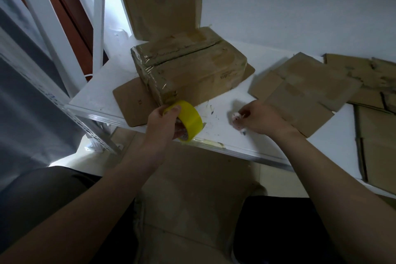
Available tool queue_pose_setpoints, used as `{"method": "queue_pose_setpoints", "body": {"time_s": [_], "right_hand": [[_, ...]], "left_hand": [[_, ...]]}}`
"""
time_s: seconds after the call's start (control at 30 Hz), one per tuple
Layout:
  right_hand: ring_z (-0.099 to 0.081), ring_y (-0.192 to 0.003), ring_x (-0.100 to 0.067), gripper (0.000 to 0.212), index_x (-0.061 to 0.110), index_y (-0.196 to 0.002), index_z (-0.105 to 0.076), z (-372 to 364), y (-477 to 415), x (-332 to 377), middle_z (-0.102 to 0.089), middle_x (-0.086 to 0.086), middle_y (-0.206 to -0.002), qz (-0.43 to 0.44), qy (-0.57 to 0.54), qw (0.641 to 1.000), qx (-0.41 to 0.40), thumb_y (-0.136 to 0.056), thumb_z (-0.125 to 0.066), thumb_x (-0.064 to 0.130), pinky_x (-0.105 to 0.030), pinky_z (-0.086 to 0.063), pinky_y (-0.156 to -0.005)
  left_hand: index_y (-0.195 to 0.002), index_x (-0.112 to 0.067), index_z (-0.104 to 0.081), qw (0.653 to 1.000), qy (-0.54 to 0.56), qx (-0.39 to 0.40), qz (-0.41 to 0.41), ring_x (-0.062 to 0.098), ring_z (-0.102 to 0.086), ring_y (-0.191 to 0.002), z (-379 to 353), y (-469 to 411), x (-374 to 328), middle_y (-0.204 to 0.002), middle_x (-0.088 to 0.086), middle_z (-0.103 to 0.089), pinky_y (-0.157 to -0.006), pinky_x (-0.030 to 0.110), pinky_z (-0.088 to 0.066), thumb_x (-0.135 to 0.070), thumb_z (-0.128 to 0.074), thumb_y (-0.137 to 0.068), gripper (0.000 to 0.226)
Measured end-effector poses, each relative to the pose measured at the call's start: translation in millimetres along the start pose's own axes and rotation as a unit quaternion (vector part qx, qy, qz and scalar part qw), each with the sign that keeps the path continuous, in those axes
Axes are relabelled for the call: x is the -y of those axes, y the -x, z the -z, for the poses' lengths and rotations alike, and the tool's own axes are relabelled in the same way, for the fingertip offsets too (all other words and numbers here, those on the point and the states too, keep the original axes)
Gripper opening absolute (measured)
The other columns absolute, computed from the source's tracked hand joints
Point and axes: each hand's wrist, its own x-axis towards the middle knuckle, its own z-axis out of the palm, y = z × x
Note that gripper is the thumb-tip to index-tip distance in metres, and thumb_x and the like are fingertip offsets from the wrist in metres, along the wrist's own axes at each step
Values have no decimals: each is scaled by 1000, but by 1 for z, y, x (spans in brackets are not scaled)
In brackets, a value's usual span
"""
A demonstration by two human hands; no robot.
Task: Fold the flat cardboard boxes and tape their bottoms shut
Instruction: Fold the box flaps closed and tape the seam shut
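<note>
1. Nearest the camera, a sheet of floor cardboard (192, 188) lay below the front edge of the white bench (267, 152), between the person's two bare forearms.
2. The left hand (165, 120) gripped a yellow tape roll (191, 121), thumb on the outer band and fingers curled through the core. The roll stood on edge at the front of the bench, just in front of the box's near corner.
3. A strip of pale tape residue (207, 141) stuck to the bench edge just beside the roll.
4. The right hand (260, 119) hovered low over the bench, fingers curled in a pinch on a small white object (235, 117). That object was too blurred to identify.
5. Behind the left hand, the folded box (188, 70) sat on the bench with its flaps on top, shiny tape wrapped over its left end and a dark gap between the two top flaps.
6. The box rested on a flat sheet (132, 105) that stuck out at its left and right.
7. To the right, just beyond the right hand, flat cardboard boxes (304, 92) lay overlapping, and more flat cartons (375, 146) spread to the right edge.
8. At the back, another taped box (162, 2) stood tall against the white wall (300, 6), just behind the folded one
</note>
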Motion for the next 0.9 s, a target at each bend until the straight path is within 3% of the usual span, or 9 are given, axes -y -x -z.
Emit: {"method": "queue_pose_setpoints", "body": {"time_s": [0.1, 0.2, 0.37, 0.43, 0.57, 0.63, 0.73, 0.83, 0.9], "right_hand": [[-55, -59, 0, 18, 17, -80, -71, 5, -2, 27, -64, 5, -69, 80, -184, 979, -25, -81, -82, 30, -20, -42, -58], [-63, -63, -11, 17, 15, -93, -68, 10, 0, 64, -73, -6, -78, 160, -318, 935, -2, -84, -82, 22, -31, -50, -61], [-67, -56, -14, 8, 11, -98, -60, 2, -8, 113, -76, -5, -79, 255, -406, 876, 47, -95, -68, 10, -24, -53, -52], [-64, -51, -17, 8, 10, -100, -57, -7, -15, 126, -76, -6, -81, 271, -398, 873, 76, -97, -65, 12, -25, -49, -47], [-71, -72, -41, 10, 9, -102, -52, -26, -30, 140, -76, -9, -85, 266, -388, 876, 105, -100, -61, 13, -32, -44, -46], [-70, -76, -46, 9, 8, -102, -52, -30, -35, 142, -75, -12, -83, 261, -393, 875, 108, -100, -61, 12, -27, -46, -44], [-65, -53, -22, 9, 6, -102, -52, -33, -41, 142, -75, -16, -81, 269, -389, 876, 99, -100, -60, 9, -24, -45, -43], [-55, -43, -20, 9, 7, -101, -51, -35, -43, 143, -73, -22, -82, 266, -382, 881, 86, -100, -60, 9, -28, -43, -43], [-55, -44, -25, 10, 8, -101, -51, -35, -43, 143, -74, -19, -82, 262, -375, 885, 82, -101, -60, 11, -30, -44, -44]], "left_hand": [[-141, -10, -51, 1000, 15, 4, 17, 20, -70, -85, 1, -1, -1, -109, 8, -66, -56, 29, -59, -24, -63, -99, 45], [-141, -9, -52, 999, 24, 8, 20, 23, -70, -90, 3, -2, 0, -113, 9, -66, -55, 28, -59, -23, -66, -97, 48], [-142, -11, -49, 1000, 15, 13, 23, 35, -62, -117, 5, -7, 2, -135, 15, -57, -85, 49, -60, -23, -69, -95, 52], [-139, -13, -50, 1000, 6, 19, 24, 34, -62, -116, 7, -9, 1, -134, 13, -58, -86, 50, -60, -23, -68, -95, 49], [-135, -16, -55, 999, -44, 21, 1, 30, -63, -113, 11, -11, 4, -127, 9, -62, -95, 53, -55, -30, -67, -95, 44], [-133, -17, -56, 997, -71, 26, -10, 29, -64, -110, 12, -12, 4, -124, 8, -63, -87, 43, -54, -35, -67, -95, 44], [-126, -22, -61, 994, -95, 51, -9, 28, -67, -103, 14, -12, 1, -117, 5, -67, -76, 36, -48, -48, -68, -86, 48], [-95, -29, -70, 994, -94, 62, -4, 16, -69, -81, 16, -14, 0, -86, -9, -72, -61, 28, -45, -46, -72, -85, 21], [-84, -25, -70, 993, -89, 72, 6, 15, -66, -70, 18, -14, -1, -72, -11, -68, -55, 25, -42, -39, -71, -90, 14]]}}
